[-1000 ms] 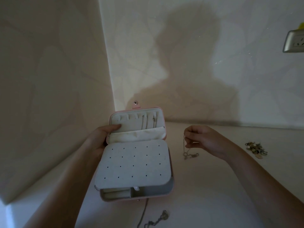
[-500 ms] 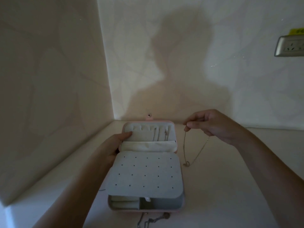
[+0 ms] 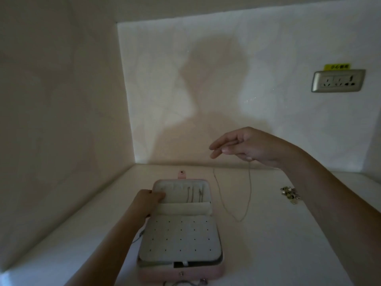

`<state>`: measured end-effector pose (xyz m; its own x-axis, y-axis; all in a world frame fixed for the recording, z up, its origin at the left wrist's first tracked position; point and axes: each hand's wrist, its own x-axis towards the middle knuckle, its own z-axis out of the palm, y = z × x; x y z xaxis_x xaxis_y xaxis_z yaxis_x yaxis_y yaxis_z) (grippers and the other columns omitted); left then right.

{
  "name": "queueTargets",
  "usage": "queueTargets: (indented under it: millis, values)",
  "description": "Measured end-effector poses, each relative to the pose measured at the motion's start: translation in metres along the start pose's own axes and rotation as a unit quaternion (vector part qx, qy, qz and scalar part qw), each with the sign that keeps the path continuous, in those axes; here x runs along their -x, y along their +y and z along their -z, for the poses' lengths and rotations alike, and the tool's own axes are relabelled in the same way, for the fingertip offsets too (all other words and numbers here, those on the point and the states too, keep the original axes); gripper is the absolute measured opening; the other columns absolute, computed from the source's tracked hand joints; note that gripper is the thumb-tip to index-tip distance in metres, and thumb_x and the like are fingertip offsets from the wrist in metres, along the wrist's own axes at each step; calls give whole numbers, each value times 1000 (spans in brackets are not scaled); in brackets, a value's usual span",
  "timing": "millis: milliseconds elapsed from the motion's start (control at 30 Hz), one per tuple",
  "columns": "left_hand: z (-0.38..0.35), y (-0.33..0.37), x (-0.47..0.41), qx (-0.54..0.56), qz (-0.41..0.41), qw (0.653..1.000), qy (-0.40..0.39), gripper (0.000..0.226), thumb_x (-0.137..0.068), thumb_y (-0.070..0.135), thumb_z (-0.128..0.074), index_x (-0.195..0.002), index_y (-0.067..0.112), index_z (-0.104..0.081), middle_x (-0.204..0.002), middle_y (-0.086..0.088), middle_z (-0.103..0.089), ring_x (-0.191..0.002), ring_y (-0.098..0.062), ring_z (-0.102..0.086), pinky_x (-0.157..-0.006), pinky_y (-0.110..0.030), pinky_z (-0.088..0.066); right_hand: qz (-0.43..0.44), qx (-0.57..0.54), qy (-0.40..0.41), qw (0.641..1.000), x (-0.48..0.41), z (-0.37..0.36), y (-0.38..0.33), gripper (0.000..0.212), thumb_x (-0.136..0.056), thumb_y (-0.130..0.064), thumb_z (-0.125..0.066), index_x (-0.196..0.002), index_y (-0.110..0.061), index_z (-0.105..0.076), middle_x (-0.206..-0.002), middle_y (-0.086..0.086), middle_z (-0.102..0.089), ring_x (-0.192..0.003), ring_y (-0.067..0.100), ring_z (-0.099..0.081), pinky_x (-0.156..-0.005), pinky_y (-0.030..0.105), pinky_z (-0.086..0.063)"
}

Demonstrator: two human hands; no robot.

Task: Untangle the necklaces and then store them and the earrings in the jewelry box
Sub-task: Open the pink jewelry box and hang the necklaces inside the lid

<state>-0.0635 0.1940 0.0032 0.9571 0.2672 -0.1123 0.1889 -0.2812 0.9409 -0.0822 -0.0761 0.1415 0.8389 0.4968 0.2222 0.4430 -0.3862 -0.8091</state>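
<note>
Now on the counter (image 3: 288, 254) the jewelry box (image 3: 165, 272) sits open, your left hand (image 3: 149, 201) gripping its lid (image 3: 175, 189) edge. Your right hand (image 3: 249, 146) has risen, its grip a fingertip pinch on the necklace (image 3: 249, 193), which hangs as one free loop beside the box, so hooking looks next. Lid holds two chains (image 3: 193, 196); earrings (image 3: 289, 195) piled well right.
</note>
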Motion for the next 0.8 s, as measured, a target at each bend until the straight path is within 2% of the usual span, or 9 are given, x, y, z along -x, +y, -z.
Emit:
queueTargets:
  millis: [133, 200, 267, 367, 467, 567, 667, 733, 800]
  values:
    - [6, -2, -7, -200, -43, 978, 44, 29, -88, 20, -61, -63, 7, -54, -66, -10, -54, -62, -22, -51, -61, -28, -37, 22, -13, -16, 1000, -1, -4, -10, 21, -95, -1, -52, -110, -7, -67, -104, 6, -74, -38, 3, -23, -55, 31, -16]
    - [9, 4, -3, -287, -93, 949, 94, 26, -91, 28, -60, -94, 5, -69, -94, -13, -68, -85, -23, -63, -73, -29, -45, 31, -12, -19, 999, -4, -8, -14, 20, -95, -4, -54, -110, -7, -67, -105, 6, -74, -38, 3, -23, -57, 34, -15]
    - [10, 19, 11, -247, -176, 946, 118, 44, -93, 41, -57, -126, 13, -59, -128, -4, -61, -114, -18, -56, -94, -30, -41, 36, -8, -28, 999, -6, -13, -17, 19, -94, -5, -56, -109, -9, -68, -105, 4, -74, -39, 4, -23, -53, 31, -15]
    - [2, 47, 47, -72, -266, 957, -86, 59, -86, 61, -46, -133, 26, -54, -131, 13, -57, -115, -1, -51, -93, -23, -38, 43, -16, -41, 998, -10, -21, -18, 20, -94, -6, -56, -109, -8, -68, -105, 3, -74, -40, 4, -22, -44, 20, -18]
    - [-15, 53, 68, -65, -296, 922, -239, 41, -91, 52, -46, -122, 31, -60, -118, 20, -64, -110, 7, -56, -85, -10, -42, 43, -28, -42, 998, -9, -21, -17, 21, -94, -6, -55, -111, -6, -67, -107, 4, -73, -38, 3, -23, -43, 17, -19]
    - [-23, 59, 69, 16, -283, 932, -225, 23, -99, 21, -48, -95, 13, -69, -88, 3, -73, -89, -8, -68, -81, -14, -49, 37, -26, -24, 999, -4, -13, -11, 20, -94, -5, -55, -110, -5, -67, -106, 6, -73, -37, 3, -24, -44, 17, -19]
    - [-21, 68, 61, 15, -287, 943, -165, 27, -100, 17, -47, -84, 10, -68, -65, 3, -64, -69, -11, -65, -77, -23, -55, -17, -4, -22, 1000, 3, 3, 4, 21, -94, -3, -55, -111, -6, -66, -99, 10, -74, -43, 5, -41, -45, 14, -33]
    - [-21, 75, 54, -62, -315, 934, -155, 28, -100, 19, -47, -81, 15, -67, -56, 10, -58, -61, -7, -60, -79, -31, -55, -92, 5, -77, 993, 5, 8, 16, 29, -94, -2, -54, -123, -8, -59, -100, 14, -74, -65, 14, -65, -62, 19, -51]
    - [-24, 84, 52, -120, -319, 922, -182, 32, -100, 22, -46, -77, 17, -67, -54, 11, -55, -53, -6, -56, -76, -36, -55, -143, -15, -142, 979, 3, 3, 25, 39, -94, -1, -55, -133, -7, -49, -108, 18, -71, -91, 22, -70, -79, 25, -55]
